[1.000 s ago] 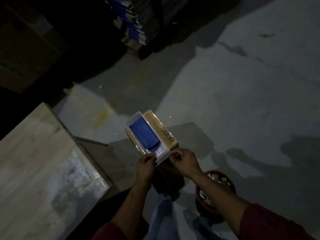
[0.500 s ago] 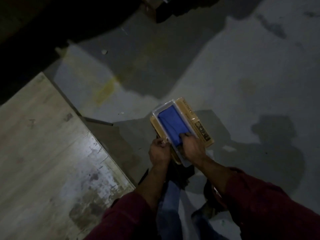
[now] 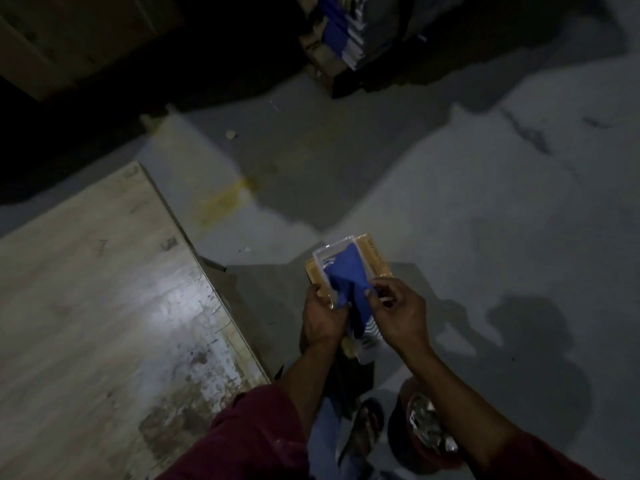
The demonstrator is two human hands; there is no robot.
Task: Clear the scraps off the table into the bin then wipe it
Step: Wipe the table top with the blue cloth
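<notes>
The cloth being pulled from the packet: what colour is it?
Blue cloth, seen in the head view, the only one.

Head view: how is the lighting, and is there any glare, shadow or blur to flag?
Head view: dim overall, upper left nearly black; a pale sheen of glare on the wooden table; the person's shadow falls on the floor at right; edges are soft; the blue cloth between both hands stays readable.

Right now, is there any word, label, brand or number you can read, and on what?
None readable.
Tan card of the cloth packet, held in both hands: a line of dark print, too blurred to read.
Stacked packs at the top: no print can be made out.
</notes>
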